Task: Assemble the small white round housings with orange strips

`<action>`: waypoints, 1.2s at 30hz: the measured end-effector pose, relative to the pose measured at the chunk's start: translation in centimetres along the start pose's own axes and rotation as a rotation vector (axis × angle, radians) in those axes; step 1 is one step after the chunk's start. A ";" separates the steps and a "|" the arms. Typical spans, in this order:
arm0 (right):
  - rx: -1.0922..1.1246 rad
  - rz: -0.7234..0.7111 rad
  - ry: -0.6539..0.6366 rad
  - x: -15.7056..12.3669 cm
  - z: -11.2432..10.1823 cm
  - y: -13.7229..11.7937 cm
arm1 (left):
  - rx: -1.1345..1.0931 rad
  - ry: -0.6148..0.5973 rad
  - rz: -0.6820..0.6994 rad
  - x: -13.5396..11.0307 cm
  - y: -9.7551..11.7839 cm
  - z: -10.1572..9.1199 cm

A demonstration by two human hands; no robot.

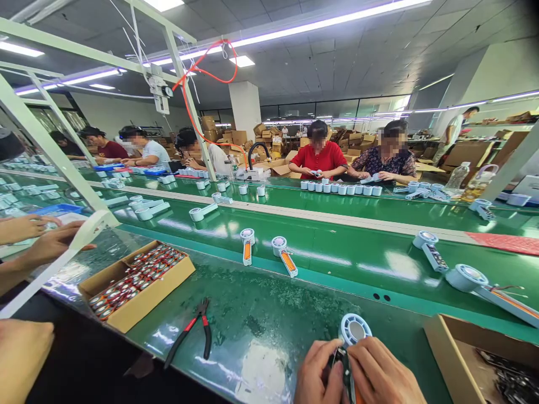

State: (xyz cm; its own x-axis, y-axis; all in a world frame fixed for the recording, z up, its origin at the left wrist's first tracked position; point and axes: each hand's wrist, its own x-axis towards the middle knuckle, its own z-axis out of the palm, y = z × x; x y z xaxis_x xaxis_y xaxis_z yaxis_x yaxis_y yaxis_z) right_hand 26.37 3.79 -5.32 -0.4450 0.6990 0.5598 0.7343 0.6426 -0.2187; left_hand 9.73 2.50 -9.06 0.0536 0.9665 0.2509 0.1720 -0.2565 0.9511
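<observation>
At the bottom edge my left hand (318, 375) and my right hand (381, 375) are both closed around the handle of a small white hand-held fan (352, 331). Its round head sticks up above my fingers; an orange strip and dark parts show along the handle between my hands. The fan is held just over the green workbench (261, 325). Red-handled pliers (193, 332) lie to the left of my hands.
A cardboard box of cylindrical cells (137, 280) sits at left, another open box (484, 359) at lower right. Several fan halves (284, 255) ride the green conveyor. A co-worker's hands (42, 235) work at far left; other people sit across the line.
</observation>
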 end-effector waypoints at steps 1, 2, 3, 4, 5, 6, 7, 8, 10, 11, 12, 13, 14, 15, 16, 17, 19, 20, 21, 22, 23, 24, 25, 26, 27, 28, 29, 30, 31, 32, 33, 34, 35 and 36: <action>-0.012 -0.005 -0.027 0.0 -0.1 0.1 | 0.002 -0.003 0.002 0.0 0.0 0.0; -0.022 -0.028 -0.052 -0.1 -0.1 0.3 | 0.003 -0.006 -0.004 0.0 0.1 0.0; -0.030 -0.059 -0.076 -0.1 -0.2 0.4 | 0.002 -0.010 -0.014 0.1 0.1 -0.1; -0.037 -0.086 -0.097 -0.1 -0.3 0.6 | 0.000 -0.014 -0.026 0.1 0.1 -0.1; -0.041 -0.108 -0.112 -0.2 -0.2 0.7 | -0.002 -0.017 -0.036 0.1 0.1 -0.1; -0.046 -0.120 -0.118 -0.2 -0.2 0.8 | -0.002 -0.017 -0.043 0.1 0.1 -0.1; -0.050 -0.130 -0.125 -0.3 -0.1 0.9 | 0.000 -0.016 -0.045 0.0 0.1 -0.1; -0.058 -0.143 -0.136 -0.3 -0.1 0.9 | 0.006 -0.012 -0.041 0.0 0.0 -0.1; -0.082 -0.180 -0.145 -0.3 0.1 1.0 | 0.024 -0.001 -0.023 0.0 0.0 0.0; -0.095 -0.196 -0.142 -0.3 0.2 0.9 | 0.032 0.004 -0.014 0.0 0.0 0.0; -0.107 -0.205 -0.131 -0.2 0.3 0.8 | 0.039 0.005 -0.007 -0.1 0.0 0.0; -0.114 -0.207 -0.111 -0.1 0.3 0.6 | 0.045 0.003 -0.003 0.0 0.1 0.0; -0.113 -0.199 -0.076 0.0 0.4 0.5 | 0.051 -0.002 -0.004 0.0 0.2 0.0; -0.107 -0.181 -0.039 0.1 0.5 0.3 | 0.056 -0.007 -0.006 0.0 0.2 -0.1; -0.097 -0.157 -0.009 0.2 0.5 0.1 | 0.061 -0.012 -0.005 0.0 0.3 -0.1; -0.080 -0.130 0.002 0.2 0.5 0.0 | 0.064 -0.016 0.001 0.0 0.4 -0.2; -0.039 -0.068 -0.032 0.2 0.4 0.0 | 0.068 -0.020 0.022 0.0 0.4 -0.3; -0.018 -0.047 -0.068 0.1 0.3 0.1 | 0.072 -0.019 0.036 0.0 0.3 -0.3; 0.001 -0.035 -0.107 0.0 0.1 0.3 | 0.078 -0.017 0.049 0.0 0.3 -0.3; 0.018 -0.036 -0.134 0.0 -0.1 0.4 | 0.085 -0.013 0.059 0.0 0.2 -0.3; 0.028 -0.043 -0.150 -0.1 -0.2 0.6 | 0.094 -0.010 0.069 -0.1 0.2 -0.2; 0.027 -0.058 -0.159 -0.1 -0.3 0.7 | 0.100 -0.008 0.079 -0.1 0.2 -0.2; 0.018 -0.076 -0.166 -0.1 -0.3 0.8 | 0.103 -0.009 0.090 -0.1 0.2 -0.2; 0.004 -0.092 -0.167 -0.2 -0.1 0.8 | 0.102 -0.011 0.100 -0.1 0.3 -0.1; -0.010 -0.113 -0.163 -0.2 0.1 0.8 | 0.100 -0.014 0.107 -0.1 0.4 -0.1; -0.025 -0.125 -0.150 -0.2 0.4 0.7 | 0.097 -0.015 0.112 -0.1 0.5 0.0; -0.043 -0.126 -0.128 -0.2 0.7 0.7 | 0.094 -0.016 0.112 -0.1 0.6 0.0; -0.060 -0.123 -0.097 -0.3 1.1 0.6 | 0.092 -0.015 0.106 -0.1 0.8 0.0; -0.071 -0.117 -0.071 -0.3 1.3 0.5 | 0.091 -0.013 0.098 -0.1 0.9 0.0; -0.074 -0.108 -0.056 -0.2 1.4 0.5 | 0.089 -0.011 0.093 -0.1 1.1 0.1; -0.059 -0.095 -0.057 -0.2 1.3 0.5 | 0.084 -0.012 0.088 -0.1 1.2 0.1; -0.020 -0.076 -0.071 -0.1 1.0 0.5 | 0.075 -0.012 0.081 -0.1 1.2 0.0; 0.036 -0.049 -0.095 0.0 0.5 0.5 | 0.062 -0.016 0.067 0.0 1.2 0.0; 0.099 -0.011 -0.119 0.0 0.0 0.6 | 0.041 -0.024 0.041 0.1 1.2 -0.1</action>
State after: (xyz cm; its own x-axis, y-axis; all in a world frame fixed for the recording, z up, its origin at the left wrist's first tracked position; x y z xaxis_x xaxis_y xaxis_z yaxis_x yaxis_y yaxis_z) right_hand 26.81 4.21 -5.46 -0.5146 0.7203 0.4652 0.6775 0.6741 -0.2942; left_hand 9.83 2.26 -7.90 0.0852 0.9550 0.2841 0.2097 -0.2960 0.9319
